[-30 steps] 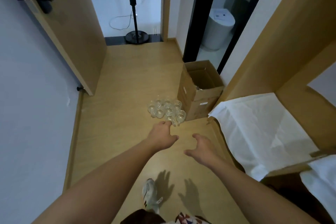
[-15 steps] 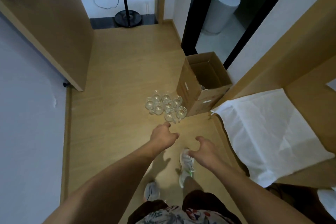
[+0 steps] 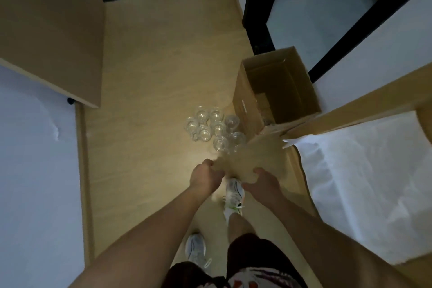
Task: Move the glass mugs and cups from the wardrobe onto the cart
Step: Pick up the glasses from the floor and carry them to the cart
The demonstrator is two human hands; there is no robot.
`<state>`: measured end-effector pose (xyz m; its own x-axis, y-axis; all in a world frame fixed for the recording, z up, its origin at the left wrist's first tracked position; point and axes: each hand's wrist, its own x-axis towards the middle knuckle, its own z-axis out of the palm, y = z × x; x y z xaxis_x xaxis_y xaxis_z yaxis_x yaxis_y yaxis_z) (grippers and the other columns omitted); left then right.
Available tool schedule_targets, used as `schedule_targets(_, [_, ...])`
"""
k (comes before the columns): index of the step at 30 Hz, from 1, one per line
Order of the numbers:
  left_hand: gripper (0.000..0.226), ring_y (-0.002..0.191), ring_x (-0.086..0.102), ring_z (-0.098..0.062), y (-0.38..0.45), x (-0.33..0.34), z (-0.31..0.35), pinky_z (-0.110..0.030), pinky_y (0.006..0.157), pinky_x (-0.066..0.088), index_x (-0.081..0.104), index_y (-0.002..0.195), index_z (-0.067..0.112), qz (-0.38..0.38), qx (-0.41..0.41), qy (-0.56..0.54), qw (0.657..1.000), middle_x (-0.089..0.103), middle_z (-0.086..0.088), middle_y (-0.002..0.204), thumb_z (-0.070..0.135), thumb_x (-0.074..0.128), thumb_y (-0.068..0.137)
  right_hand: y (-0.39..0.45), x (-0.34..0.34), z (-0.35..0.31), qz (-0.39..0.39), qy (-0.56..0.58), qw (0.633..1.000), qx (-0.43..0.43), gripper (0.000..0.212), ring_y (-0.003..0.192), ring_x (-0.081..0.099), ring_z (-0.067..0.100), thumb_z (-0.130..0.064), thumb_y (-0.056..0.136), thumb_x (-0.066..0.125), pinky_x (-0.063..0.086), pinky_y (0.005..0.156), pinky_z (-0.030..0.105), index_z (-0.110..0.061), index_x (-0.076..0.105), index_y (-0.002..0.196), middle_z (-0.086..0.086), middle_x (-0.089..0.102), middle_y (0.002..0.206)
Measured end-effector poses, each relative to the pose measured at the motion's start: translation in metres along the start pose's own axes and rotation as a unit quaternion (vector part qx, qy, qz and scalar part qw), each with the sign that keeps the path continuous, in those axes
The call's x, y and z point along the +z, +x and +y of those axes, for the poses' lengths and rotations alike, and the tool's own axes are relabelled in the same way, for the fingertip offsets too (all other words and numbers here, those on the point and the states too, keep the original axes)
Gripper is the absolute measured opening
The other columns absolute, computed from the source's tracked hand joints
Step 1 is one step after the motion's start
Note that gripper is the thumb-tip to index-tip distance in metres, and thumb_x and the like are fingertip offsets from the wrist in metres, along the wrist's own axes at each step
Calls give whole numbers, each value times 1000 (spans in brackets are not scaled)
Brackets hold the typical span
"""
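A: Item: glass mugs (image 3: pixel 214 129), clustered on floor (image 3: pixel 149 77) beside cardboard box (image 3: pixel 275 93).
B: Left hand (image 3: pixel 205 176) curled, empty; right hand (image 3: pixel 261 182) loosely open, empty. Take handles singly.

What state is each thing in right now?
glass mugs: upright, clustered on the floor beside the box
cardboard box: open, flaps up
left hand: fingers curled, holding nothing
right hand: fingers loosely curled, holding nothing
white sheet: spread flat
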<state>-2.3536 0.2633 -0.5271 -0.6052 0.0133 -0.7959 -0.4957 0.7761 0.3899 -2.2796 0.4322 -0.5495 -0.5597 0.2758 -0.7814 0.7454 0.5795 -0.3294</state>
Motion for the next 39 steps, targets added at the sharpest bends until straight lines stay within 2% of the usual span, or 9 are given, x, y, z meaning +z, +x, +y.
schedule_targets(4, [42,91,54,-19,57,14,29,-25,76,41,61,126,19,-7,-26,-43,999,67,-6,118,36,67,88,70,-10,5,-32,8,999,29,70,133,51,29,-43,86,74,39,104,32,-12,49,143,11,56,144])
schedule_targets(10, [51,123,59,-27,154,55,13,-29,99,46,58,138,17,4,-83,-64,995,62,-7,137,37,68,92,187,8,26,-59,34,995,76,69,132,52,26,-44,85,76,40,101,29,-13,52,142,8,57,143])
schedule_targets(18, [51,120,58,-28,274,142,-50,-42,106,47,61,133,17,-10,-174,-172,970,62,-7,130,34,73,86,321,94,73,-67,105,984,131,66,129,53,26,-45,83,77,39,96,25,-11,58,137,8,57,141])
schedule_targets(21, [52,119,57,-30,326,178,-69,-48,105,49,58,134,14,-21,-184,-203,962,60,-9,129,32,73,87,367,131,91,-57,190,969,149,63,119,59,25,-43,80,81,50,102,40,-13,61,132,8,60,135])
schedule_targets(24, [51,122,55,-30,378,213,-87,-49,108,46,56,135,15,-43,-183,-238,953,58,-9,132,32,73,89,415,162,107,-54,238,959,143,59,107,61,19,-39,82,81,53,93,39,-16,60,131,4,61,129])
schedule_targets(29, [57,124,52,-26,446,253,-109,-40,107,43,47,143,19,-75,-237,-365,897,54,-6,137,24,72,91,479,197,116,-92,362,908,189,55,114,56,21,-36,85,79,50,92,38,-22,57,133,0,58,127])
schedule_targets(32, [37,112,53,-21,468,258,-112,-35,87,41,55,126,24,-109,-266,-447,847,58,-2,119,20,69,92,499,206,120,-150,416,870,219,36,114,55,26,-36,86,77,51,97,45,-27,63,118,4,58,118])
schedule_targets(36, [14,88,53,-11,485,265,-113,-30,82,42,65,100,24,-144,-267,-525,795,58,5,90,14,64,91,513,216,128,-169,474,842,195,22,114,57,23,-29,88,74,50,91,40,-30,67,108,1,64,112])
schedule_targets(39, [16,98,50,-14,489,269,-109,-32,82,42,70,94,25,-163,-268,-551,774,57,6,94,12,67,87,513,221,130,-189,514,816,182,12,98,61,16,-27,90,69,50,78,34,-34,74,98,-6,72,98])
